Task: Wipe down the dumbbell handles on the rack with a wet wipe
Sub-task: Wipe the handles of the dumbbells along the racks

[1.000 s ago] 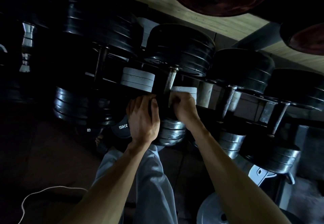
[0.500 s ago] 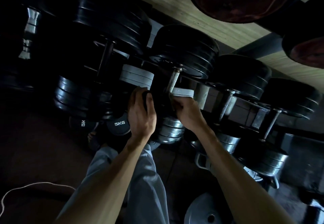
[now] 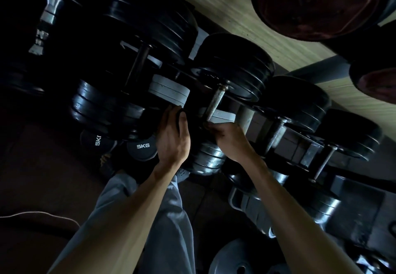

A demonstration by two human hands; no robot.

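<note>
Head view, dim light: on the rack's (image 3: 300, 145) left end a black dumbbell (image 3: 137, 63) lies across the rails, and two small heads marked 5KG (image 3: 142, 146) sit below its front edge. The left hand (image 3: 173, 138) reaches in beside a grey plate (image 3: 169, 90), fingers curled around something dark, possibly a plate edge; I cannot tell what. The right hand (image 3: 229, 138) grips the lower end of a knurled dumbbell handle (image 3: 215, 104) at the rack's middle. The wet wipe is not discernible. More dumbbells fill the right end.
</note>
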